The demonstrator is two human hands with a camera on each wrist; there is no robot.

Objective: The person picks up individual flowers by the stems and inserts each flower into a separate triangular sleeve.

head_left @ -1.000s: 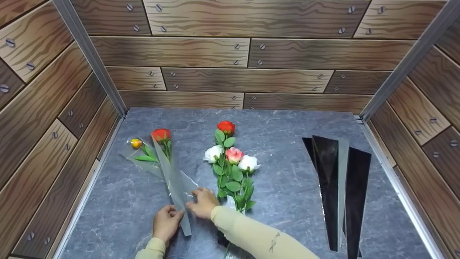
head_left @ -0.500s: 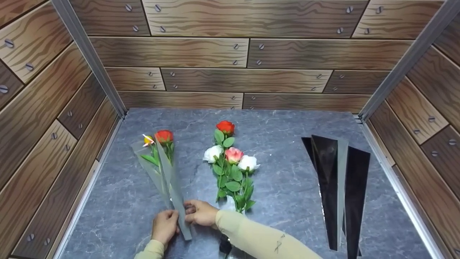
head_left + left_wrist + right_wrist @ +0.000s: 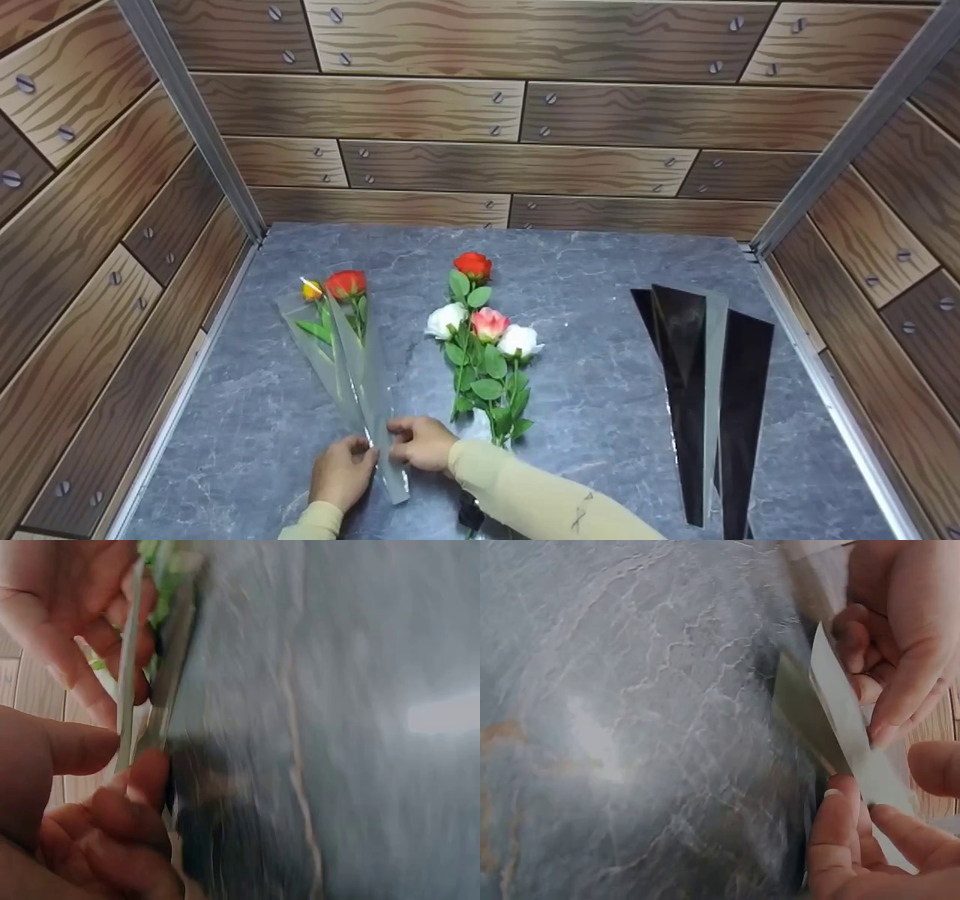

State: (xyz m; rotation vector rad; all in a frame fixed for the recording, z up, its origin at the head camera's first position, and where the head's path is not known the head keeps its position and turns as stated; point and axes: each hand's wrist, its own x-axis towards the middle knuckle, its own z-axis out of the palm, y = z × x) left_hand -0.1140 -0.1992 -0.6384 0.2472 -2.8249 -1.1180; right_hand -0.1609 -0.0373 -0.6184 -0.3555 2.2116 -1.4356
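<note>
A translucent grey flower sleeve (image 3: 360, 405) lies on the left of the table in the head view. In its upper part are a red rose (image 3: 346, 284) and a small yellow flower (image 3: 311, 289) with green leaves. My left hand (image 3: 341, 472) pinches the sleeve's left edge low down, thumb against forefinger. Across from it, my right hand (image 3: 424, 444) holds the right edge between its fingers. The right wrist view shows the sleeve's lower end (image 3: 836, 705) with its layers parted, and the right thumb (image 3: 936, 769) standing off it.
Right of the sleeve lie a red rose (image 3: 472, 267), white roses (image 3: 519, 341) and a pink rose (image 3: 490, 324), their stems under my right forearm. Black and grey sleeves (image 3: 746, 390) lie at the right. Wood-patterned walls (image 3: 517, 161) enclose the table (image 3: 585, 420).
The sleeve's left flap and the yellow flower have come in towards the red rose, narrowing the bundle. My right hand has moved down and slightly left along the sleeve's edge.
</note>
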